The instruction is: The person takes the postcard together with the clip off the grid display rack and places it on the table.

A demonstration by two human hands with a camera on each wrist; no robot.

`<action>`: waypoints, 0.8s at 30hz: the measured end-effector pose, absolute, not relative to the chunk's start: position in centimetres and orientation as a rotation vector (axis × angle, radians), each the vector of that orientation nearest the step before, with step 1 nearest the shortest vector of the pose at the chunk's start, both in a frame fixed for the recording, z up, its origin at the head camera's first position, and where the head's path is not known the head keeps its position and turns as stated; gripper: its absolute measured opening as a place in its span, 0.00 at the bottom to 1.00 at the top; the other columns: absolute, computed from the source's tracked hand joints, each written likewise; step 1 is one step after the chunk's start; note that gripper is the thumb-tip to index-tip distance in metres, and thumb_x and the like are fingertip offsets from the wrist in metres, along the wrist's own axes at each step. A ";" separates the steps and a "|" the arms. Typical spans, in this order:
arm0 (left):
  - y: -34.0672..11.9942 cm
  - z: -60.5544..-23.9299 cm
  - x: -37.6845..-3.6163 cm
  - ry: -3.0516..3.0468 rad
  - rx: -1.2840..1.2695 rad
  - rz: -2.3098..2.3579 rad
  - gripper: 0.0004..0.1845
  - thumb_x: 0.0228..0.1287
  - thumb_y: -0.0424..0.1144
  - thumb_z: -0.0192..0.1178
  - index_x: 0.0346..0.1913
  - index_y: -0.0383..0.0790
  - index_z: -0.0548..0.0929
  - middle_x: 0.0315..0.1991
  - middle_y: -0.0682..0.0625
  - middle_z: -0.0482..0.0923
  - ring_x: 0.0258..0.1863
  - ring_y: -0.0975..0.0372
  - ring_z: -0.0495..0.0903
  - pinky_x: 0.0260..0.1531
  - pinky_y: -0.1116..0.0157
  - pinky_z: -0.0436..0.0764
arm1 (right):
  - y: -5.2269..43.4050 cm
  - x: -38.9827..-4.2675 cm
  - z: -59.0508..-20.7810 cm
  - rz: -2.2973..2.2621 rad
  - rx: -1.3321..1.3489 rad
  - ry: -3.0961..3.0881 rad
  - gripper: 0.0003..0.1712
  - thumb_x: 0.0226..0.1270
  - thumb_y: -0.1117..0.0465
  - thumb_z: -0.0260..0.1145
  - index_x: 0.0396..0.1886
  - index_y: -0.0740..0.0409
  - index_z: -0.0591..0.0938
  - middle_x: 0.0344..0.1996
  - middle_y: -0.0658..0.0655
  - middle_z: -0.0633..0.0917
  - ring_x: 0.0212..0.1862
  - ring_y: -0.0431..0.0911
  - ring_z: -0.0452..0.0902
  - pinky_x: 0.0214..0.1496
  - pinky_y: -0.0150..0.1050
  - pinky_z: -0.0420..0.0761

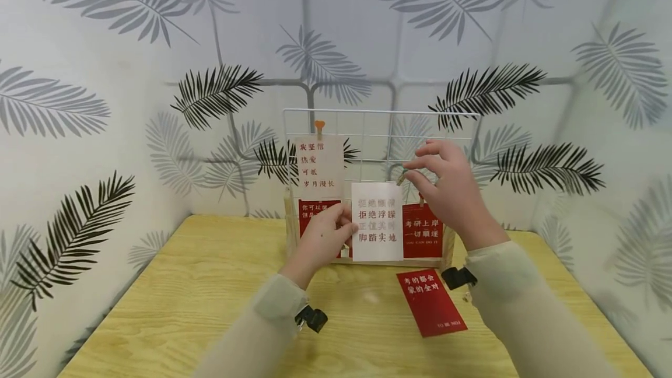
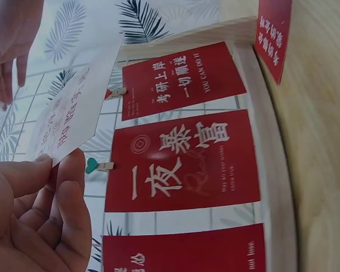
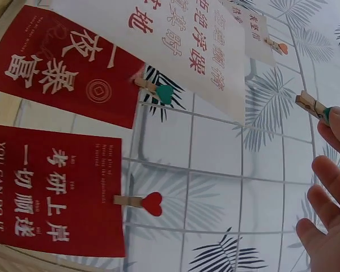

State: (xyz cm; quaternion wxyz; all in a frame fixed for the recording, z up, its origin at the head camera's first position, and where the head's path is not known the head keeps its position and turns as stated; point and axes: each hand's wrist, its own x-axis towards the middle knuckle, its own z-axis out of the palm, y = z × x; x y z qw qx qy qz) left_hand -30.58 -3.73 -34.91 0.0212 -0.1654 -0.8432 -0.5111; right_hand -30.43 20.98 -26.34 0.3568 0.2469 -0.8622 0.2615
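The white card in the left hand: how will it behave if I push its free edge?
The white card is probably fairly stiff: pinched near one edge by the left hand, it stands out with little sag. It looks thin, so it's likely light. Only that pinch visibly holds it, so a push may pivot it.

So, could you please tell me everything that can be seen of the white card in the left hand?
The white card is a thin, rectangular sheet, apparently stiff paper, printed with four lines of characters, two reddish and two paler. It is held upright, unclipped, in front of the wire grid, its left edge pinched in the left hand's grip.
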 end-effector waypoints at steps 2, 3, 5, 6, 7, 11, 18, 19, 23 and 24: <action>-3.7 -35.7 -30.3 -2.605 -0.491 -1.620 0.04 0.72 0.37 0.62 0.46 0.46 0.80 0.33 0.50 0.81 0.28 0.57 0.82 0.28 0.60 0.81 | 21.5 -30.1 -27.3 0.695 0.608 -2.249 0.08 0.69 0.62 0.71 0.45 0.58 0.89 0.55 0.60 0.79 0.70 0.58 0.63 0.70 0.61 0.62; -3.7 -36.1 -30.1 -2.599 -0.482 -1.645 0.04 0.72 0.36 0.62 0.46 0.45 0.80 0.33 0.50 0.81 0.28 0.57 0.82 0.29 0.60 0.82 | 21.7 -29.9 -27.8 0.705 0.591 -2.259 0.09 0.69 0.62 0.71 0.45 0.58 0.89 0.55 0.60 0.79 0.69 0.58 0.63 0.69 0.61 0.63; -3.6 -36.9 -29.8 -2.593 -0.457 -1.681 0.05 0.72 0.35 0.63 0.47 0.45 0.80 0.33 0.50 0.80 0.29 0.55 0.82 0.30 0.61 0.82 | 22.2 -29.5 -28.7 0.721 0.559 -2.279 0.09 0.69 0.61 0.70 0.45 0.58 0.89 0.56 0.60 0.79 0.69 0.58 0.64 0.68 0.63 0.65; -3.6 -37.3 -29.7 -2.591 -0.444 -1.700 0.05 0.71 0.35 0.63 0.47 0.45 0.80 0.34 0.49 0.80 0.29 0.54 0.82 0.31 0.61 0.82 | 22.5 -29.3 -29.2 0.727 0.546 -2.288 0.09 0.69 0.61 0.70 0.45 0.58 0.89 0.56 0.60 0.79 0.69 0.58 0.64 0.67 0.63 0.65; -3.6 -37.6 -29.5 -2.592 -0.432 -1.711 0.06 0.71 0.34 0.63 0.47 0.45 0.80 0.34 0.49 0.80 0.29 0.53 0.82 0.31 0.61 0.82 | 22.7 -29.2 -29.6 0.733 0.538 -2.293 0.09 0.70 0.61 0.69 0.45 0.59 0.89 0.55 0.60 0.79 0.68 0.58 0.65 0.66 0.64 0.65; -3.5 -38.9 -29.0 -2.608 -0.399 -1.734 0.05 0.71 0.35 0.63 0.46 0.44 0.80 0.33 0.49 0.79 0.28 0.52 0.82 0.29 0.63 0.80 | 23.6 -28.7 -31.1 0.759 0.508 -2.305 0.09 0.70 0.61 0.69 0.45 0.60 0.89 0.54 0.61 0.80 0.67 0.60 0.65 0.66 0.64 0.65; -3.1 -40.8 -28.4 -2.631 -0.357 -1.812 0.05 0.70 0.34 0.64 0.45 0.43 0.80 0.33 0.48 0.79 0.29 0.48 0.83 0.27 0.63 0.80 | 25.7 -27.6 -34.1 0.848 0.458 -2.345 0.10 0.72 0.61 0.67 0.45 0.62 0.89 0.55 0.62 0.79 0.66 0.62 0.66 0.64 0.66 0.64; -3.1 -41.1 -28.3 -2.636 -0.351 -1.834 0.05 0.70 0.34 0.64 0.45 0.42 0.80 0.33 0.47 0.79 0.29 0.48 0.83 0.26 0.64 0.80 | 26.0 -27.4 -34.6 0.856 0.445 -2.358 0.11 0.72 0.60 0.67 0.46 0.62 0.89 0.56 0.62 0.79 0.65 0.62 0.66 0.63 0.67 0.65; -3.0 -42.2 -28.0 -2.688 -0.345 -1.844 0.04 0.71 0.33 0.63 0.45 0.41 0.80 0.32 0.48 0.79 0.25 0.54 0.82 0.24 0.65 0.79 | 27.4 -26.6 -36.3 0.893 0.361 -2.417 0.14 0.75 0.56 0.65 0.48 0.62 0.88 0.56 0.63 0.79 0.63 0.62 0.68 0.60 0.68 0.67; -3.0 -42.4 -28.0 -2.704 -0.349 -1.835 0.04 0.71 0.33 0.63 0.45 0.41 0.80 0.31 0.48 0.79 0.25 0.55 0.82 0.24 0.66 0.79 | 27.8 -26.4 -36.6 0.902 0.337 -2.436 0.15 0.76 0.55 0.64 0.49 0.62 0.88 0.56 0.63 0.78 0.63 0.62 0.68 0.60 0.68 0.67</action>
